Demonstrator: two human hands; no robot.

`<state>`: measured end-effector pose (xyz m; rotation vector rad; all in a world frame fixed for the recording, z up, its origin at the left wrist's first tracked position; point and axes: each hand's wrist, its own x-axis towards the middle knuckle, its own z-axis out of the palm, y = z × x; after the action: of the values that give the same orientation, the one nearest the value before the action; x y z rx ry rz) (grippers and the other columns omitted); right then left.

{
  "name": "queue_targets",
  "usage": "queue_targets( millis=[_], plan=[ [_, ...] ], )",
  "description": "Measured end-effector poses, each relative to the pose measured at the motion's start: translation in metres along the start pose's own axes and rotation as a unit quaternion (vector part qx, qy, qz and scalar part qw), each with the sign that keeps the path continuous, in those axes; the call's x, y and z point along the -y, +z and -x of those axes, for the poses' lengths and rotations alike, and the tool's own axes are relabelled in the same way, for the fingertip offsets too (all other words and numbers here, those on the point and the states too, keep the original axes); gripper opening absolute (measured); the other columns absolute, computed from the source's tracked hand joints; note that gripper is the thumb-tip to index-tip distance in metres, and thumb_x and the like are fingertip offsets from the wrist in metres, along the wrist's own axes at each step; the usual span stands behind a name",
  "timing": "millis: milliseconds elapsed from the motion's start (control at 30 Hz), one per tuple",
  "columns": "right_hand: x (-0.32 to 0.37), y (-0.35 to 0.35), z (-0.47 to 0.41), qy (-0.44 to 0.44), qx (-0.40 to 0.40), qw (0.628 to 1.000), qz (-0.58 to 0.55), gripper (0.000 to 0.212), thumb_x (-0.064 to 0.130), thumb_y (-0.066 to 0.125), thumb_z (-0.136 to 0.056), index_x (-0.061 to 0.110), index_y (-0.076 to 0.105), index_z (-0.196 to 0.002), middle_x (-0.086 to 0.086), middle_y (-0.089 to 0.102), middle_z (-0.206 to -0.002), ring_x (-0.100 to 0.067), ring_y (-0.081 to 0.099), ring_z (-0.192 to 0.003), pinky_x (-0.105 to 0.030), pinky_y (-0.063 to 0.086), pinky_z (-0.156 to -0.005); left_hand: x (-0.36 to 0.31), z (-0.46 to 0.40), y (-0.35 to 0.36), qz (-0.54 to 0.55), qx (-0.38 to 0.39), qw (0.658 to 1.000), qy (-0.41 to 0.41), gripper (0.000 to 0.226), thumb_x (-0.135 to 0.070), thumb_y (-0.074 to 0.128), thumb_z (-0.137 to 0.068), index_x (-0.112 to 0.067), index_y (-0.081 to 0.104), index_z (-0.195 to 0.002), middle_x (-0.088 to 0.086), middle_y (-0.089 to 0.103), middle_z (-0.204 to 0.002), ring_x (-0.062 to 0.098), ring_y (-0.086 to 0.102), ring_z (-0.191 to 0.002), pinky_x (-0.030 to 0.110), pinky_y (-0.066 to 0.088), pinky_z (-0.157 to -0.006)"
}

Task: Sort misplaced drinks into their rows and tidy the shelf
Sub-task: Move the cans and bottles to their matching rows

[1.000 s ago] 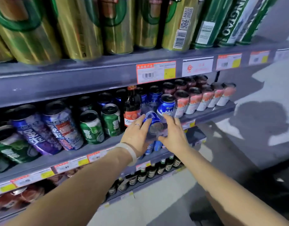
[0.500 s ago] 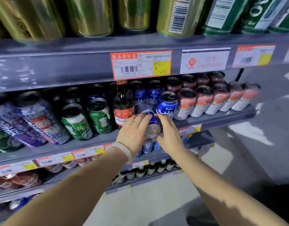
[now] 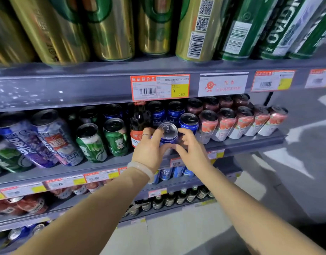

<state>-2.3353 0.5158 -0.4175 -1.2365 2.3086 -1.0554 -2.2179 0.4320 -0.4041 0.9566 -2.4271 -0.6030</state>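
- Step in hand, as I read it: a blue can (image 3: 168,135) is being set into the blue row on the middle shelf (image 3: 107,163), right at the front edge. Both hands are on it.
- Left hand (image 3: 149,150) wraps the can's left side, fingers curled up to the rim, thumb low across the front. There's a ring on one finger and a pale bangle (image 3: 142,170) at the wrist.
- Right hand (image 3: 190,150) has its fingers bent around the right side, thumb meeting the other thumb near the base. So it's a two-handed grip, not a pinch.
- The can sits between the brown Budweiser bottle (image 3: 139,126) on its left and another blue can (image 3: 189,122) just behind and to the right, with more blue cans further back. It looks close to upright, lid tipped a bit toward the camera.
- Next move, my guess: stand it flat, slide it back until it lines up, then deal with that bottle, which looks out of place among cans. The pink-label cans (image 3: 241,124) sit close by, so easy to knock.
- Versus a second ago: the can was tilted hard, its lid facing the camera and the hands lower. Now it's raised and nearly standing, hands closed in tighter. The camera's moved in closer too; the price tag (image 3: 160,87) sits higher and larger.
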Motion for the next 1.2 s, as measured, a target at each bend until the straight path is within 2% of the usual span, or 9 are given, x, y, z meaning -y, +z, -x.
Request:
queue_targets(
  millis=[167, 233, 333, 433, 533, 633, 700, 933, 1200],
  plan=[
    [0.009, 0.004, -0.012, 0.034, -0.011, 0.999, 0.021, 0.05, 0.022, 0.053, -0.091, 0.027, 0.032, -0.136, -0.005, 0.055, -0.123, -0.021, 0.055, -0.103, -0.028, 0.039, -0.074, 0.0, 0.001, 0.007, -0.038, 0.018, 0.998, 0.047, 0.048, 0.001, 0.048, -0.089, -0.008, 0.04, -0.135, 0.018, 0.04, -0.131, 0.036, 0.057, -0.087, 0.038, 0.049, -0.069],
    [0.01, 0.004, -0.015, 0.035, 0.001, 0.999, 0.039, 0.053, 0.014, 0.051, -0.091, 0.026, 0.03, -0.138, -0.008, 0.055, -0.124, -0.023, 0.055, -0.104, -0.031, 0.041, -0.077, 0.003, 0.002, 0.012, -0.035, 0.024, 0.997, 0.057, 0.051, 0.007, 0.045, -0.086, -0.008, 0.04, -0.135, 0.016, 0.035, -0.139, 0.032, 0.054, -0.101, 0.028, 0.043, -0.071],
    [0.012, 0.003, -0.014, 0.032, 0.015, 0.997, 0.063, 0.057, 0.011, 0.051, -0.089, 0.025, 0.028, -0.14, -0.007, 0.054, -0.125, -0.024, 0.054, -0.11, -0.037, 0.045, -0.087, 0.012, 0.01, 0.015, -0.059, 0.048, 0.994, 0.082, 0.05, 0.007, 0.043, -0.087, -0.008, 0.041, -0.134, 0.014, 0.024, -0.149, 0.025, 0.039, -0.129, 0.028, 0.043, -0.094],
    [0.019, 0.001, -0.01, -0.002, -0.043, 0.994, 0.102, 0.05, 0.012, 0.053, -0.088, 0.019, 0.037, -0.135, -0.008, 0.053, -0.121, -0.026, 0.055, -0.106, -0.041, 0.048, -0.084, 0.018, 0.018, 0.003, -0.034, 0.003, 0.993, 0.116, 0.037, 0.012, 0.056, -0.077, 0.002, 0.059, -0.113, 0.023, 0.052, -0.129, 0.038, 0.056, -0.111, 0.044, 0.053, -0.084],
    [0.037, -0.001, -0.012, -0.066, -0.095, 0.992, 0.052, 0.038, 0.011, 0.055, -0.086, 0.012, 0.05, -0.123, -0.009, 0.051, -0.114, -0.023, 0.056, -0.099, -0.04, 0.048, -0.083, 0.023, 0.017, -0.014, 0.013, -0.075, 0.993, 0.086, 0.027, 0.005, 0.066, -0.072, 0.005, 0.062, -0.098, 0.024, 0.061, -0.1, 0.041, 0.06, -0.088, 0.04, 0.051, -0.074],
    [0.064, 0.001, -0.022, -0.1, -0.076, 0.992, 0.01, 0.044, 0.022, 0.064, -0.083, 0.01, 0.051, -0.122, -0.01, 0.052, -0.118, -0.022, 0.053, -0.107, -0.025, 0.039, -0.087, 0.03, 0.008, -0.026, 0.081, -0.134, 0.988, 0.0, 0.04, -0.007, 0.073, -0.071, 0.004, 0.054, -0.104, 0.021, 0.054, -0.1, 0.036, 0.052, -0.095, 0.029, 0.038, -0.08],
    [0.083, 0.004, -0.031, -0.107, -0.047, 0.993, 0.007, 0.057, 0.029, 0.07, -0.078, 0.012, 0.047, -0.127, -0.011, 0.051, -0.125, -0.024, 0.049, -0.115, -0.025, 0.036, -0.09, 0.034, 0.003, -0.031, 0.113, -0.154, 0.98, -0.058, 0.05, -0.013, 0.076, -0.068, 0.001, 0.05, -0.109, 0.019, 0.052, -0.104, 0.035, 0.049, -0.1, 0.026, 0.035, -0.081],
    [0.118, 0.021, -0.053, -0.044, 0.028, 0.998, -0.026, 0.058, 0.03, 0.078, -0.067, 0.016, 0.049, -0.115, -0.007, 0.059, -0.115, -0.025, 0.056, -0.107, -0.036, 0.049, -0.087, 0.042, -0.007, -0.033, 0.149, -0.145, 0.972, -0.106, 0.069, -0.021, 0.077, -0.067, -0.005, 0.044, -0.126, 0.015, 0.051, -0.121, 0.028, 0.043, -0.117, 0.031, 0.038, -0.094],
    [0.122, 0.021, -0.057, -0.026, 0.04, 0.999, 0.012, 0.061, 0.026, 0.078, -0.066, 0.015, 0.047, -0.117, -0.007, 0.059, -0.117, -0.025, 0.056, -0.108, -0.034, 0.047, -0.088, 0.044, -0.008, -0.036, 0.128, -0.103, 0.982, -0.089, 0.071, -0.023, 0.074, -0.07, -0.007, 0.041, -0.13, 0.015, 0.051, -0.127, 0.029, 0.044, -0.118, 0.019, 0.031, -0.085]
  ],
)
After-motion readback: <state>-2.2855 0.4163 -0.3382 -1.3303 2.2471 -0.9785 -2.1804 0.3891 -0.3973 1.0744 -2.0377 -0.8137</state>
